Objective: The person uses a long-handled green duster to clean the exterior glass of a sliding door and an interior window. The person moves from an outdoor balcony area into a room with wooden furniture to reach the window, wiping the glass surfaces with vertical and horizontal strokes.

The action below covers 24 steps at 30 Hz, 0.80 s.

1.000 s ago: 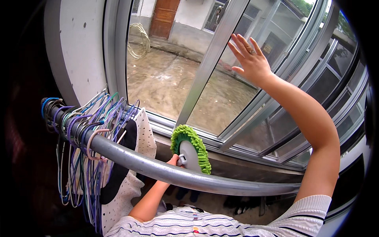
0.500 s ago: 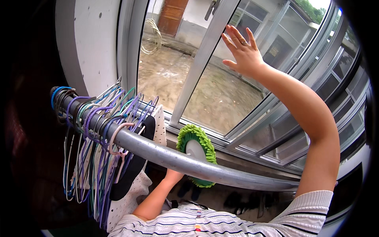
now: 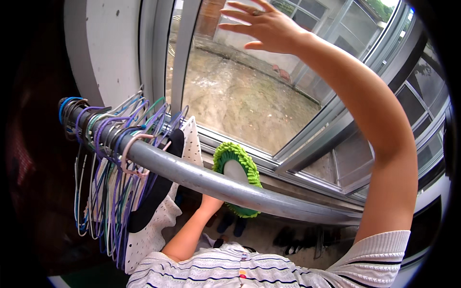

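My right hand (image 3: 271, 29) is raised at the upper middle, fingers spread, in front of the glass of a sliding window sash. It looks pressed flat to the pane, though contact is hard to judge. Low in the middle, my left hand (image 3: 211, 202) reaches under a grey metal rail (image 3: 201, 181), which hides most of its fingers. It appears to grip a mop head with bright green chenille strands (image 3: 250, 165) and a pale oval middle, which stands beside the window sill, partly behind the rail. The sash's upright frame (image 3: 185, 55) is left of my right hand.
Several wire hangers (image 3: 103, 192) in purple, blue and white crowd the rail's left end, along with a spotted white cloth (image 3: 161, 221). A white wall (image 3: 113, 53) borders the window. More sashes (image 3: 331, 173) stand at right. Dark shoes (image 3: 293, 240) lie on the floor below.
The sash's upright frame has slid left, and my right hand has moved left and up with it. My left hand and the green mop head stay nearly in place.
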Tool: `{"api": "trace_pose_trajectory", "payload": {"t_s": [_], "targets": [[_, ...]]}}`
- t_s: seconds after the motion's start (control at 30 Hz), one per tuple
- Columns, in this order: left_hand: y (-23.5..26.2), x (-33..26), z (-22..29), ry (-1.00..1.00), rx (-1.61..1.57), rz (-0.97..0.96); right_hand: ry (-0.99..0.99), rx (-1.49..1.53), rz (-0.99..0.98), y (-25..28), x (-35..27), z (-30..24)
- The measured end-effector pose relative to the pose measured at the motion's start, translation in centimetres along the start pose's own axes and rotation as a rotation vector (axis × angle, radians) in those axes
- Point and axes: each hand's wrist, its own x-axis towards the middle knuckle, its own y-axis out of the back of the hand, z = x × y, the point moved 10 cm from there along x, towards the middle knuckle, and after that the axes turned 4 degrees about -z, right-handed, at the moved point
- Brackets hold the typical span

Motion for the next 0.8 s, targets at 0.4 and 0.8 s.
{"api": "trace_pose_trajectory", "payload": {"t_s": [0.4, 0.8], "targets": [[0.6, 2.2, 3.2, 0.161, 0.171, -0.055, -0.4, -0.37, -0.585, -7.9, -23.7, 8.2], [2.2, 0.3, 3.7, 0.178, 0.232, -0.034, -0.308, -0.095, 0.042, -4.5, -7.7, 4.7]]}}
